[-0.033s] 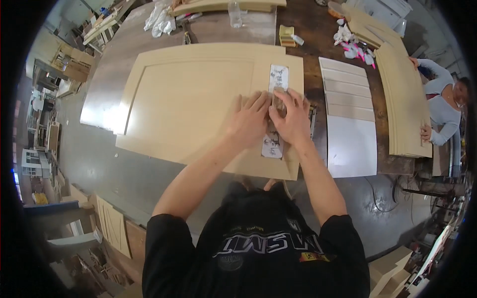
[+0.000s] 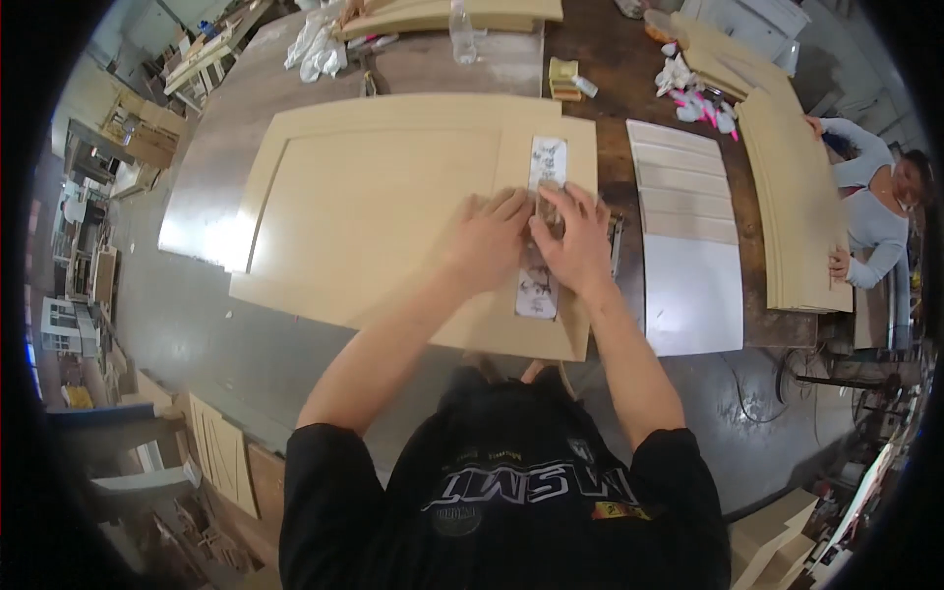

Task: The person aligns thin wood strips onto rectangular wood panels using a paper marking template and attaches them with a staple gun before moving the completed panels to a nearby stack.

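Note:
A large pale wooden panel [image 2: 393, 197] with a recessed frame lies flat on the table in front of me. Along its right side is a narrow white strip [image 2: 537, 301] with dark marks, its middle covered by my hands. My left hand [image 2: 489, 239] rests with fingers stretched out over the panel, fingertips at the strip's left edge. The thumb and fingers of my right hand [image 2: 578, 239] close around a small brownish block [image 2: 550, 211] on the strip. The block's underside is hidden.
Right of the panel lies a white board [image 2: 694, 290] with pale slats. Beyond it, a person [image 2: 870, 192] rests both hands on a stack of wooden panels [image 2: 796, 206]. A clear bottle [image 2: 461, 34], white cloth [image 2: 317, 44] and yellow block [image 2: 564, 77] sit at the far side.
The view has shifted slightly. Both hands stay at the strip, and the right hand still holds the small block.

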